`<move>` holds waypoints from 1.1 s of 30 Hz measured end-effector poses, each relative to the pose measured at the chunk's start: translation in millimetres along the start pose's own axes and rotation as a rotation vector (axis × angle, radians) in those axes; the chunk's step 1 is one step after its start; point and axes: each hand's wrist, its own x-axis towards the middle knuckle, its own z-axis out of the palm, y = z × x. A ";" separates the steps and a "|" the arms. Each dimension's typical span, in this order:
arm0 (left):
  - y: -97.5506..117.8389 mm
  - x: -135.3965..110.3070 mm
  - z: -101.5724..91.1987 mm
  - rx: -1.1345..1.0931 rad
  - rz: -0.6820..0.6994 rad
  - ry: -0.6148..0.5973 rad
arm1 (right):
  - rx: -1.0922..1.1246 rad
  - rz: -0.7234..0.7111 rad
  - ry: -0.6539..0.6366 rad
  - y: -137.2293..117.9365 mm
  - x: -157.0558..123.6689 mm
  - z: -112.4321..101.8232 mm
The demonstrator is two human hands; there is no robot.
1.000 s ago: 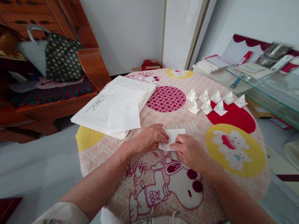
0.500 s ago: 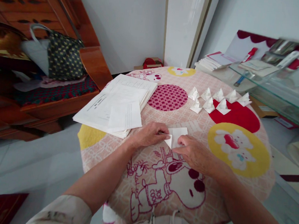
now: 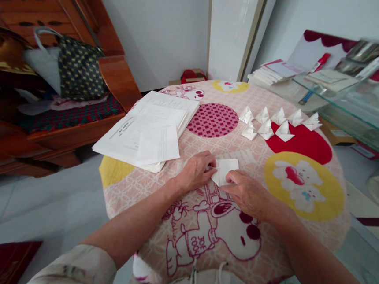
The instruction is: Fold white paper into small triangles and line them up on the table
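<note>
A small white folded paper (image 3: 227,168) lies on the round table's cartoon-print cloth (image 3: 228,233). My left hand (image 3: 196,171) rests curled on the paper's left edge, fingertips pinching a fold. My right hand (image 3: 246,193) presses down on the paper's lower right side with its fingers together. Both hands hold the paper flat against the cloth. Part of the paper is hidden under my fingers.
Several folded white paper pieces (image 3: 274,123) sit in rows at the far side of the table. A stack of printed sheets (image 3: 147,131) lies at the left. A wooden bench with a patterned bag (image 3: 78,68) stands left; a glass shelf (image 3: 358,108) with books and items stands right.
The paper's lower left corner has been folded inward into a slanted edge. Both hands stayed on the paper, shifting slightly.
</note>
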 end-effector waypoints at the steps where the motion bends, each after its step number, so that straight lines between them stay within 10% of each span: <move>1: -0.1 -0.2 0.4 -0.001 0.007 0.002 | 0.005 -0.001 0.006 0.1 -1.3 0.7; 33: -1.9 -0.6 8.1 0.037 0.017 0.034 | -0.041 -0.041 0.102 -3.9 -4.0 8.1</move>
